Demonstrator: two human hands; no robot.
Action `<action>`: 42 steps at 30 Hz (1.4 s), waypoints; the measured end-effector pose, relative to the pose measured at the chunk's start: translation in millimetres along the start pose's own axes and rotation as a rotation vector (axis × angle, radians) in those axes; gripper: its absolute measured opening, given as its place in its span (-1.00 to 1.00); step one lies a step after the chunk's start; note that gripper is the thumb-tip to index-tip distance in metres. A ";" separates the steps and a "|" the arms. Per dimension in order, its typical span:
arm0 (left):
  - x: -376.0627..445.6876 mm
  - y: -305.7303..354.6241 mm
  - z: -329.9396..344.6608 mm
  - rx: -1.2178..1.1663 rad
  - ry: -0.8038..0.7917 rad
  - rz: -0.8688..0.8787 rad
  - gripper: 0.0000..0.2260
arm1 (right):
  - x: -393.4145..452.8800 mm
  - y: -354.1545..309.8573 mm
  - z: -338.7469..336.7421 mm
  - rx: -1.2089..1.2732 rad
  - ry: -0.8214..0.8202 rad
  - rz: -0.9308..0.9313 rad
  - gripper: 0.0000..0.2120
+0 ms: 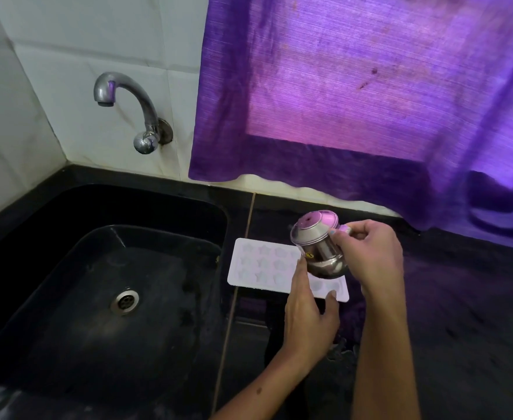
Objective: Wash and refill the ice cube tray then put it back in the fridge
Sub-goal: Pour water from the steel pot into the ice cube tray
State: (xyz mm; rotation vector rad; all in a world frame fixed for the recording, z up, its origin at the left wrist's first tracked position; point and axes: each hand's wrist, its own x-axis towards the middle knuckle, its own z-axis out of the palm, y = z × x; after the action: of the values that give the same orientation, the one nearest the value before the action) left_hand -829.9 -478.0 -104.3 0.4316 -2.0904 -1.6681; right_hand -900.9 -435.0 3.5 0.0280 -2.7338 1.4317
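- The white ice cube tray (267, 263) lies flat on the black counter (461, 298), just to the right of the sink (76, 283).
- The tray has little star shapes and round shapes in it.
- The right hand (367, 253) holds a shiny steel cup (319, 244) by the rim, with its thumb and fingers curled round it.
- The cup is tipped over on its side, above the right part of the tray, and its open mouth points up and to the left.
- The cup has a small yellow sticker on its side.
- The left hand (308, 313) is near the front right corner of the tray.
- Its thumb tip touches the tray's front edge, and its fingers reach up along the side of the cup.
- The left fingers are mostly straight and are not wrapped round anything.
- The black sink has a round metal drain (125, 302) in the bottom.
- A shiny curved tap (128, 104) sticks out of the white tiled wall (67, 56) above the sink.
- A purple curtain (370, 86) hangs behind the counter.
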 end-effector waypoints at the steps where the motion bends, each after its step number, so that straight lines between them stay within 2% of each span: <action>1: -0.5 0.4 0.0 -0.002 -0.002 -0.006 -0.34 | -1.1 -1.0 0.8 -0.027 0.000 -0.005 -0.88; 8: -2.2 2.1 0.4 -0.010 -0.008 -0.034 -0.35 | -5.9 -6.2 1.6 -0.118 -0.013 -0.015 -0.86; 26: -1.7 3.8 -1.8 0.003 -0.002 -0.057 -0.36 | -8.2 -8.3 2.8 -0.112 -0.027 -0.037 -0.89; 42: 4.8 11.5 -12.4 -0.027 0.086 -0.038 -0.34 | -7.6 -11.3 7.8 0.144 -0.015 -0.017 -0.88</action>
State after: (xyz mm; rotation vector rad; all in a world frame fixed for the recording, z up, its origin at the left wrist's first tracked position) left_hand -827.4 -488.1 -90.2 0.5287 -2.0075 -1.6666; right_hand -893.2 -447.9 7.8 0.0678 -2.6297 1.6270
